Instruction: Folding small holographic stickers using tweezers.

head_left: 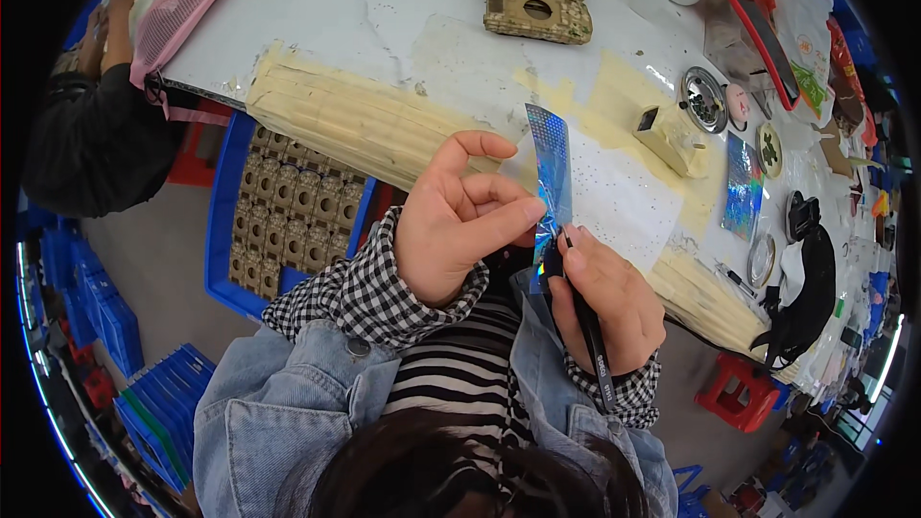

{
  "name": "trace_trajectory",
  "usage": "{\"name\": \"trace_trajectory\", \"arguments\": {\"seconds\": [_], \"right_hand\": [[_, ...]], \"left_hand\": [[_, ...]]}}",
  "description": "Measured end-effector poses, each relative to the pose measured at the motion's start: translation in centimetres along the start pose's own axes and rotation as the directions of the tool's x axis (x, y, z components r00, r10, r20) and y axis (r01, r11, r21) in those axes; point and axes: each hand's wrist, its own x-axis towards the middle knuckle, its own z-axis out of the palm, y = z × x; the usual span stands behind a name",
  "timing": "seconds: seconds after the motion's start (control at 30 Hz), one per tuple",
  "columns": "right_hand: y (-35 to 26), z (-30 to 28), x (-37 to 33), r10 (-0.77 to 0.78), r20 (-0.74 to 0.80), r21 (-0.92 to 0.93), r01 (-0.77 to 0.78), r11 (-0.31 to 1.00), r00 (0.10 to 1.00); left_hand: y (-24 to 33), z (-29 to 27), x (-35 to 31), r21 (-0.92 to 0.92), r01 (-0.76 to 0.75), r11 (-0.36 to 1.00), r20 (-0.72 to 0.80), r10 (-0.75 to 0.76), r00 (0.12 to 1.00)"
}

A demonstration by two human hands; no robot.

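A shiny blue holographic strip (pixel 551 149), like a sheet of small stickers, stands upright above the table's near edge. My left hand (pixel 451 230) pinches it between thumb and fingers. My right hand (pixel 616 302) is closed around black tweezers (pixel 589 336), their tips at the lower part of the strip. Whether the tips grip a piece is too small to tell. Behind the strip, a white sheet (pixel 628 201) dotted with tiny specks lies on the taped table edge. Farther back sit several camouflage-patterned casings (pixel 568 24) with round holes.
Below the table at left, a blue crate (pixel 226 221) holds rows of similar casings. A yellowish block (pixel 676 146), a round metal dish (pixel 705 101) and another holographic sheet (pixel 742 182) lie to the right. Another person's dark sleeve (pixel 91 149) shows at far left, beside a pink mesh basket (pixel 187 14).
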Motion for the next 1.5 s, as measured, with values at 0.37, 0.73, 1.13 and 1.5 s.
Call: {"name": "trace_trajectory", "arguments": {"seconds": [0.37, 0.73, 1.13, 1.5], "right_hand": [[-0.1, 0.3, -0.1, 0.030, 0.030, 0.001, -0.030, 1.000, 0.999], [-0.2, 0.4, -0.2, 0.058, 0.034, -0.003, -0.058, 0.998, 0.998], [0.0, 0.8, -0.2, 0.060, 0.023, -0.003, -0.060, 0.998, 0.998], [0.3, 1.3, -0.7, -0.151, 0.060, -0.121, 0.158, 0.980, 0.987]], "left_hand": [[0.0, -0.4, -0.2, 0.021, 0.027, 0.999, -0.019, -0.026, 0.999], [-0.2, -0.5, -0.3, 0.018, 0.007, 1.000, -0.024, -0.007, 1.000], [-0.4, -0.5, -0.2, 0.022, -0.008, 1.000, -0.035, 0.009, 0.999], [-0.3, -0.4, 0.1, -0.146, 0.124, 0.981, -0.080, -0.136, 0.987]]}}
